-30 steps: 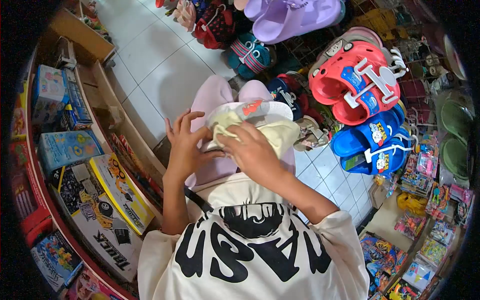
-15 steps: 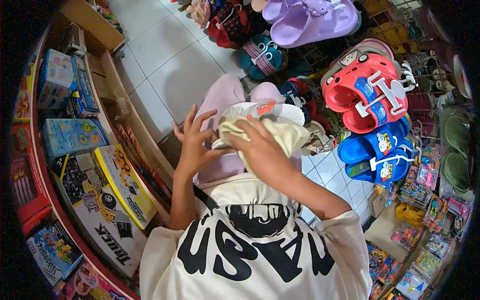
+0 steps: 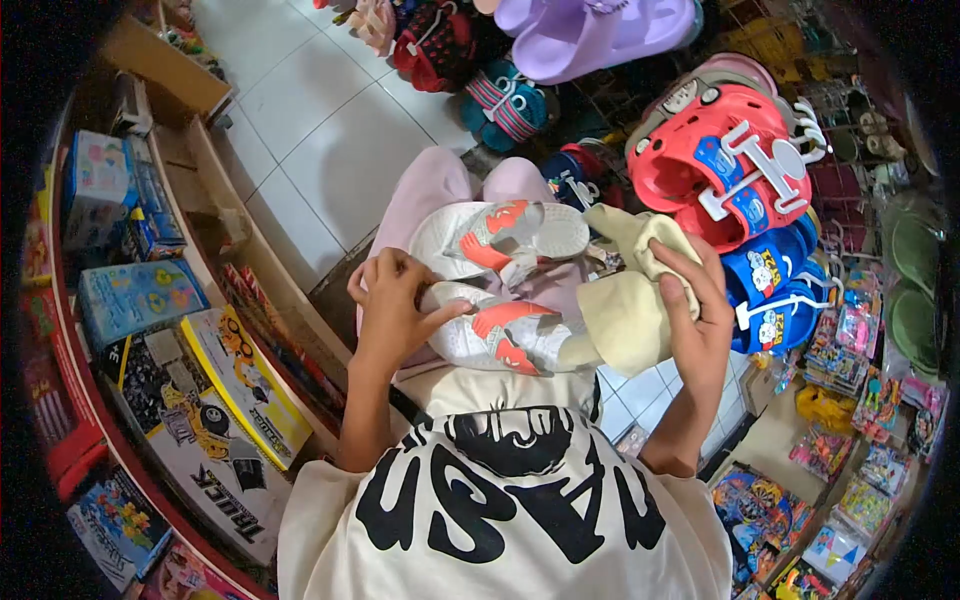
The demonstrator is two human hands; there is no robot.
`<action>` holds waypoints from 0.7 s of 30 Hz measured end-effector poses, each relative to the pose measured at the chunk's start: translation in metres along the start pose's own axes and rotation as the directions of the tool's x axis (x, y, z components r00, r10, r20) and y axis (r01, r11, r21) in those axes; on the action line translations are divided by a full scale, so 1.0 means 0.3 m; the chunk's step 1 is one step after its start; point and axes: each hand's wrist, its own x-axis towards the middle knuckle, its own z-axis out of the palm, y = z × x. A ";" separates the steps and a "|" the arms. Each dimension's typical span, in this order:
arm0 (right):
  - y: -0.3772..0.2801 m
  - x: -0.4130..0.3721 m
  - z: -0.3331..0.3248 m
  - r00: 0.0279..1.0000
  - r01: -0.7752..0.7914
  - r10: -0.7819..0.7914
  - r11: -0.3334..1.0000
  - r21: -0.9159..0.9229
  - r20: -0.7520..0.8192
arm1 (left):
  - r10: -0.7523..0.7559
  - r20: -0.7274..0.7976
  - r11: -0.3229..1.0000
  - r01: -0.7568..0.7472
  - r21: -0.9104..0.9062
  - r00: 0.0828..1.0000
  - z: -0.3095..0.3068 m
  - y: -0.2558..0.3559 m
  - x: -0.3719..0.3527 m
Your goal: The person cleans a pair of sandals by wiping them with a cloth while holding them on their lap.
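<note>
A pair of white sandals with orange-and-grey straps lies across my lap. The farther sandal point(image 3: 440, 245) rests over my legs, and the nearer sandal point(image 3: 450, 340) is close to my shirt. My left hand point(image 3: 392, 300) grips the pair at the left end, its thumb on the nearer sandal and its other fingers curled. In my right hand point(image 3: 700, 300) is a bunched cream cloth point(image 3: 630, 320), held to the right of the sandals. A fold of the cloth hangs down by the right end of the nearer sandal.
Red clogs point(image 3: 680, 165) and blue slippers point(image 3: 765, 275) hang on a rack at my right. Purple slippers point(image 3: 560, 45) hang ahead. At left stands a shelf with boxed toys point(image 3: 200, 440). Small packaged toys point(image 3: 850, 520) fill the lower right. White floor tiles point(image 3: 330, 120) lie ahead.
My right hand has moved right with the cloth, off the sandals, uncovering their straps. My left hand has closed from spread fingers onto the sandals' left end.
</note>
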 end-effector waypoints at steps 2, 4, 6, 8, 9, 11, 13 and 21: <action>0.016 -0.019 0.000 0.999 -0.037 0.037 0.999 0.002 -0.008 | -0.027 -0.078 0.999 0.025 -0.035 0.997 -0.011 0.037 0.016; 0.050 -0.033 -0.001 0.999 -0.028 0.027 1.000 0.013 0.020 | 0.078 -0.076 0.991 -0.086 -0.104 0.994 -0.017 0.032 0.054; 0.062 -0.027 0.003 0.999 -0.044 0.043 0.997 -0.069 -0.013 | 0.140 -0.051 0.954 -0.149 -0.260 0.989 -0.005 0.027 0.115; 0.074 -0.005 0.027 0.998 -0.038 0.032 0.993 -0.109 -0.058 | 0.220 0.066 0.952 -0.199 -0.231 0.973 0.019 0.044 0.175; 0.084 0.020 0.054 0.996 -0.022 0.012 0.993 -0.113 -0.089 | 0.263 0.090 0.954 -0.245 -0.174 0.961 0.038 0.055 0.202; 0.127 0.063 0.126 0.989 0.094 -0.116 0.973 -0.213 -0.095 | 0.297 0.161 0.951 -0.277 -0.137 0.941 0.074 0.064 0.233; 0.251 0.095 0.255 0.945 0.319 -0.322 0.884 -0.341 0.051 | 0.270 0.195 0.959 -0.281 0.031 0.943 0.148 0.054 0.234; 0.402 0.075 0.237 0.947 0.183 -0.109 0.957 -0.227 0.302 | 0.263 0.206 0.931 -0.304 0.202 0.943 0.192 0.052 0.220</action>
